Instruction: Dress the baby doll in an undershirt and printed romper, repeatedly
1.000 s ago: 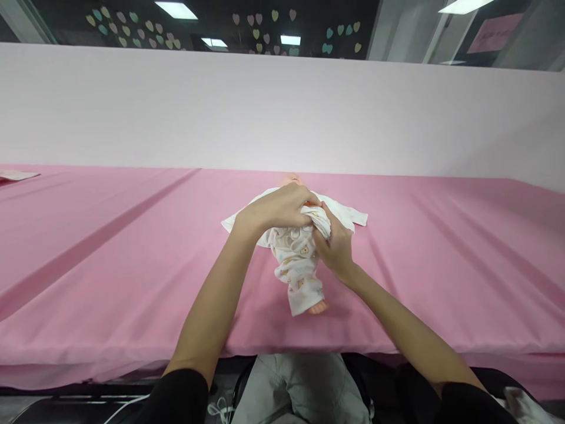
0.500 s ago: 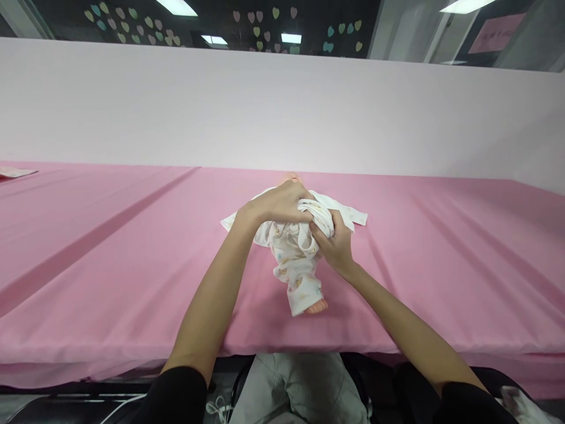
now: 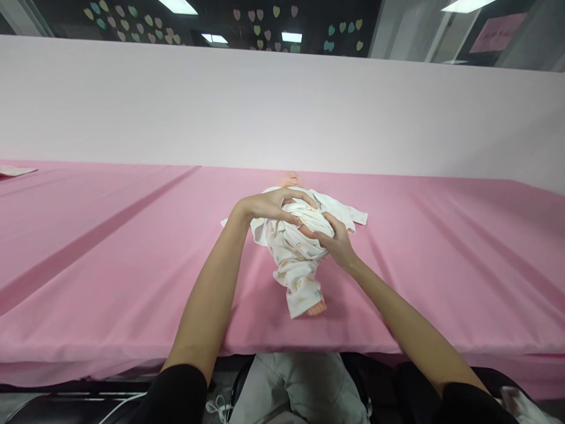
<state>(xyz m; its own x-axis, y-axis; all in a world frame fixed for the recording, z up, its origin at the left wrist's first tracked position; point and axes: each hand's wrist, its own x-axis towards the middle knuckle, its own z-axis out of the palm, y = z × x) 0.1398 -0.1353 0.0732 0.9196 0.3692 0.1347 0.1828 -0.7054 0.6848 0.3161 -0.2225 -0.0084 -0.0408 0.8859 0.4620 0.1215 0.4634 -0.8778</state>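
A baby doll point(image 3: 292, 180) lies on its back, its head at the far side. It wears a white long-sleeved top point(image 3: 339, 209). Printed white baby trousers point(image 3: 300, 265) cover one leg, and the bare foot point(image 3: 316, 308) sticks out of the cuff towards me. My left hand point(image 3: 271, 206) curves its fingers and thumb around the bunched trouser fabric over the doll's middle. From the other side, my right hand point(image 3: 338, 240) grips the same bunch with its thumb beneath. A bit of the doll's skin shows between my hands; the other leg is mostly hidden.
Under the doll spreads a pink sheet point(image 3: 132, 265) with folds, its front edge close to my lap. A white wall panel point(image 3: 282, 106) stands along the back. At the far left edge lies a flat paper-like item point(image 3: 15, 171).
The rolled trouser fabric has opened out and spread, baring some of the doll's skin. My left hand has shifted slightly left, its fingers wider apart. The doll's head shows more.
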